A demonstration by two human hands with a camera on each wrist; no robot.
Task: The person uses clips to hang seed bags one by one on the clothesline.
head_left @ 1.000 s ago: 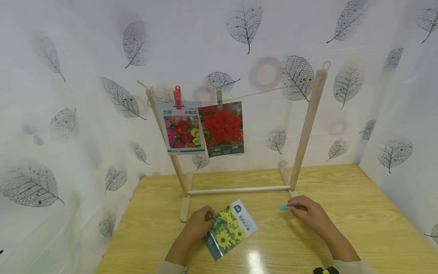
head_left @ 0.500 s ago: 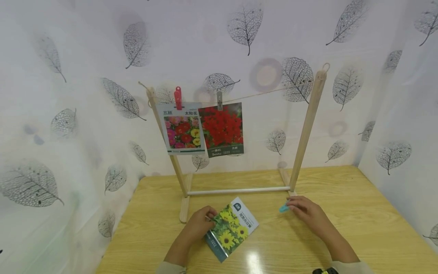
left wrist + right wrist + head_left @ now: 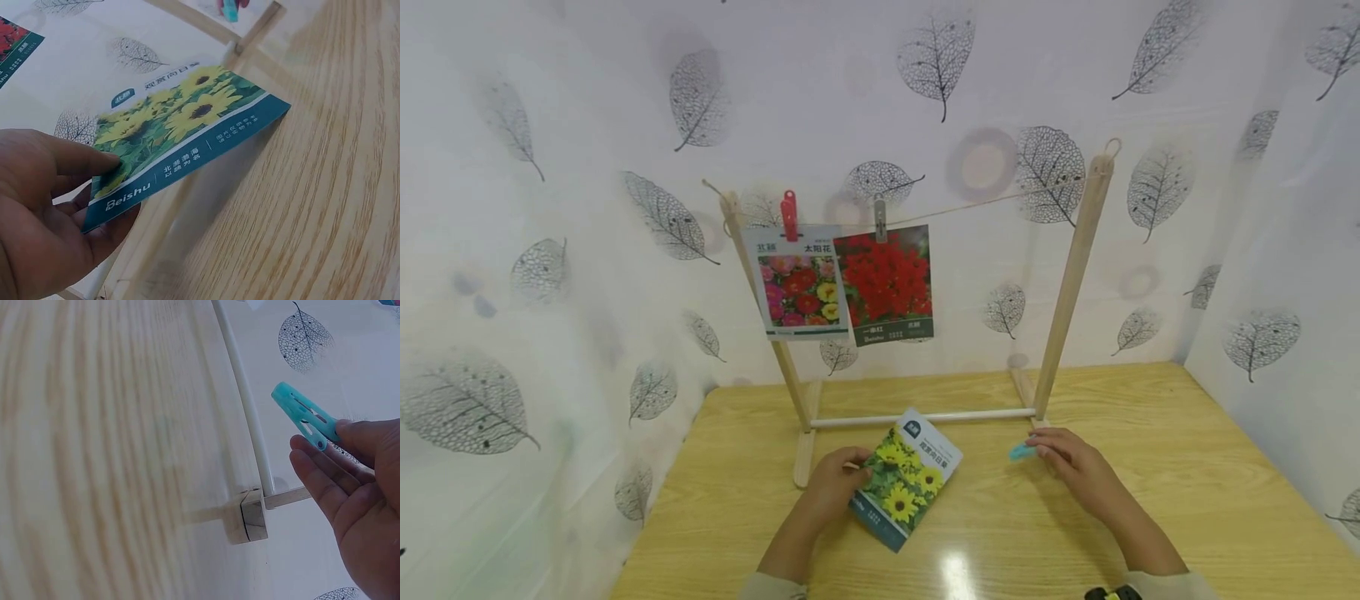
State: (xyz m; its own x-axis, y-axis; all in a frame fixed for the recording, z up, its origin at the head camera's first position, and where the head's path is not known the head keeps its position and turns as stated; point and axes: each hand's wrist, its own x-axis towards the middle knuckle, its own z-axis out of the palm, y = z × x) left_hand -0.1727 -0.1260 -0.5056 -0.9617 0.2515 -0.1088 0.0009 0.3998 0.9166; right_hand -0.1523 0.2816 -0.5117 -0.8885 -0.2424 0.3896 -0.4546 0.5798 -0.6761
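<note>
My left hand pinches the left edge of a seed packet with yellow sunflowers on it. In the left wrist view the thumb lies on the packet's front and the fingers are behind it, with the packet tilted above the table. My right hand holds a turquoise clothespin by one end, between thumb and fingers. The right wrist view has the clothespin with its other end pointing away from the hand.
A wooden stand with a white crossbar carries a string. From it hang a packet of mixed flowers under a red clip and a red-flower packet under a grey clip. Behind is a leaf-patterned curtain.
My left hand has raised and tilted the sunflower packet, its top edge now overlapping the crossbar in the head view. The right hand with the clothespin has barely moved.
</note>
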